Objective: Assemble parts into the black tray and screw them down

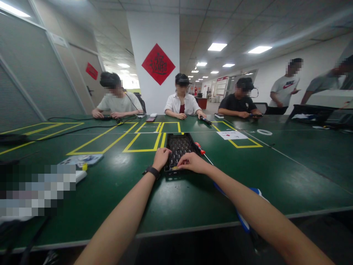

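Note:
In front of me on the green table lies a black rectangular case (180,147), its inside filled with rows of small dark and shiny parts. My left hand (162,158), with a dark band on the wrist, grips the case's left wall with its fingers closed. Over the near end, the fingers of my right hand (190,162) are pinched together; what they hold, if anything, is too small to make out. A small yellowish piece (175,168) shows at those fingertips, inside the near edge. Just right of the case lies a red-and-black screwdriver (200,149).
Yellow tape outlines (140,150) mark the table (275,176). A white paper sheet (231,135) and a white ring (264,132) lie to the right. A blue-and-white object (256,191) sits under my right forearm. Several people sit or stand across the table.

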`<state>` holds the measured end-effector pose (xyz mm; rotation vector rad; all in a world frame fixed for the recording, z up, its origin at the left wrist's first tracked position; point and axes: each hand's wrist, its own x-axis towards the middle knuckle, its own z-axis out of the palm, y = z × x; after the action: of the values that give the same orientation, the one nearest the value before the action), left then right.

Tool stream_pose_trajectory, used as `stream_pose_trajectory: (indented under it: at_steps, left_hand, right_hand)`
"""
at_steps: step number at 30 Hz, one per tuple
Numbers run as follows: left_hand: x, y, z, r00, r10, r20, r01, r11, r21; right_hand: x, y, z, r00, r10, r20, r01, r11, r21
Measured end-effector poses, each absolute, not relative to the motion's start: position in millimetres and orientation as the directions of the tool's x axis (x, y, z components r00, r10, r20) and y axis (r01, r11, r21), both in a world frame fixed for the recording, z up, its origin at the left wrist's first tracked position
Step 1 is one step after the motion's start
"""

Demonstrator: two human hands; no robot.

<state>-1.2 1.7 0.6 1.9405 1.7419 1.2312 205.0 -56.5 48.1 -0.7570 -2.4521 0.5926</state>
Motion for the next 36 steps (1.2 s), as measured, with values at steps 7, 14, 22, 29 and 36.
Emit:
stream_pose_trajectory:
  at_steps: [7,14,22,29,36]
  left_hand:
    - [-0.2,-1.6,2.2,-0.079,0.905,0.418,0.701,-0.247,0.669]
    - [-0.8,-0.4,2.4,-0.082,0.912,0.401,0.681,-0.242,0.691]
    - [-1.0,0.6,1.3,-0.081,0.914,0.398,0.698,-0.233,0.677]
    - [-1.9,4.6,-1.0,-0.070,0.913,0.403,0.688,-0.248,0.682]
    - [-1.5,2.2,0.1,-0.079,0.914,0.398,0.688,-0.239,0.685]
  right_hand:
    - [204.3,-56.7,48.0,-0.720,0.613,0.324,0.403,0.750,-0.524]
    - [205.1,-56.1,46.8,-0.723,0.620,0.306,0.394,0.733,-0.554]
    - [204.2,-53.4,42.0,-0.709,0.646,0.281,0.355,0.672,-0.650]
    - [205.0,-54.7,44.4,-0.710,0.635,0.303,0.355,0.695,-0.625]
    - [205.0,-55.1,43.4,-0.718,0.636,0.284,0.359,0.688,-0.631]
